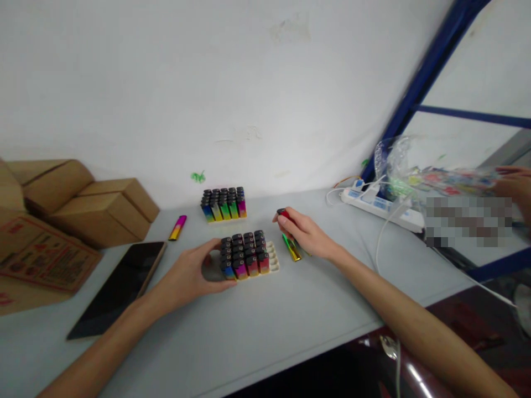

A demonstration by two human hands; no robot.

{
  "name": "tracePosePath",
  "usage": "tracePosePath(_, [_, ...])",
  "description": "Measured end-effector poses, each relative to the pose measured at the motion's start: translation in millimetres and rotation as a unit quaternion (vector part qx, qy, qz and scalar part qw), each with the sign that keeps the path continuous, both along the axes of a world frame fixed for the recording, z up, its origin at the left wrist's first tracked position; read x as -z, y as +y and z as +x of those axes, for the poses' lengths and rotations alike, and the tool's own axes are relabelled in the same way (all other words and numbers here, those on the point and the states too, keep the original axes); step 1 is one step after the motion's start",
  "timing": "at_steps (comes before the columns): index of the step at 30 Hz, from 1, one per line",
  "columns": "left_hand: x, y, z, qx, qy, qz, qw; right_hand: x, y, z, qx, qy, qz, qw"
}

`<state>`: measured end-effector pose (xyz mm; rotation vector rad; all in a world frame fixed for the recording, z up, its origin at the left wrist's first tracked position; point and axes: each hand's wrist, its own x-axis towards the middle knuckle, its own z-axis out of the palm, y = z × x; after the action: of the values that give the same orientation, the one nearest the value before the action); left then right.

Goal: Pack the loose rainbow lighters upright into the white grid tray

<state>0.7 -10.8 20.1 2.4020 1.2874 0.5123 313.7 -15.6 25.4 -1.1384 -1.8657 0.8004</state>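
My left hand point(188, 271) grips the near tray of lighters from its left side, thumb along the front and fingers behind. Rows of upright black-topped lighters point(244, 257) fill most of this white tray point(274, 266); the column of sockets at its right end is bare. Just right of the tray, my right hand point(305, 229) pinches a lighter point(284, 213) with a black top and a reddish body, raised above the table. Under that hand lie a green-and-gold lighter wrap or body point(293, 251) and another piece, partly hidden by the palm.
A second tray of lighters point(224, 204) stands by the wall. One purple-and-yellow piece point(177, 228) lies to its left. A dark tablet point(120, 287) and cardboard boxes point(103, 210) occupy the left. At right are a power strip point(384, 210), cables and another person's hand point(514, 185) near plastic bags.
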Motion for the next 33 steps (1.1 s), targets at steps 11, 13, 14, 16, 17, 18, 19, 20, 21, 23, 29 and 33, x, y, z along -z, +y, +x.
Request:
tracePosePath(11, [-8.2, -2.1, 0.6, -0.004, 0.022, -0.018, 1.0, -0.6, 3.2, -1.4, -0.049, -0.095, 0.068, 0.992])
tracePosePath(13, [-8.1, -1.3, 0.1, -0.006, 0.019, -0.019, 1.0, 0.6, 3.6, -2.2, -0.05, -0.08, 0.052, 0.994])
tracePosePath(14, [-7.7, -0.8, -0.2, -0.008, 0.019, -0.019, 1.0, 1.2, 3.6, -2.7, -0.051, -0.074, 0.043, 0.995])
tracePosePath(16, [-6.8, 0.0, -0.8, -0.009, 0.02, -0.019, 1.0, 2.0, 3.8, -3.2, -0.05, -0.076, 0.034, 0.995])
tracePosePath(17, [-6.4, 0.3, -1.0, -0.009, 0.021, -0.019, 1.0, 2.3, 3.9, -3.3, -0.05, -0.083, 0.036, 0.995])
tracePosePath(18, [-6.1, 0.4, -1.3, -0.008, 0.022, -0.02, 1.0, 2.4, 4.0, -3.2, -0.048, -0.092, 0.04, 0.994])
tracePosePath(19, [-6.0, 0.4, -1.4, -0.007, 0.023, -0.021, 0.999, 2.3, 4.1, -3.0, -0.048, -0.102, 0.046, 0.992])
tracePosePath(20, [-5.9, 0.3, -1.5, -0.006, 0.024, -0.021, 0.999, 2.2, 4.3, -2.8, -0.052, -0.116, 0.054, 0.99])
tracePosePath(21, [-5.9, 0.1, -1.6, -0.006, 0.024, -0.022, 0.999, 2.0, 4.4, -2.7, -0.058, -0.131, 0.063, 0.988])
tracePosePath(23, [-5.8, -0.2, -1.7, -0.004, 0.025, -0.023, 0.999, 1.4, 4.8, -2.7, -0.081, -0.163, 0.079, 0.98])
tracePosePath(29, [-4.4, 0.5, -1.5, -0.009, 0.017, -0.011, 1.0, 1.5, 6.3, -4.7, -0.093, -0.226, 0.101, 0.964])
tracePosePath(33, [-3.4, 1.4, -1.8, -0.005, 0.014, -0.011, 1.0, 4.0, 7.1, -5.4, -0.083, -0.253, 0.105, 0.958])
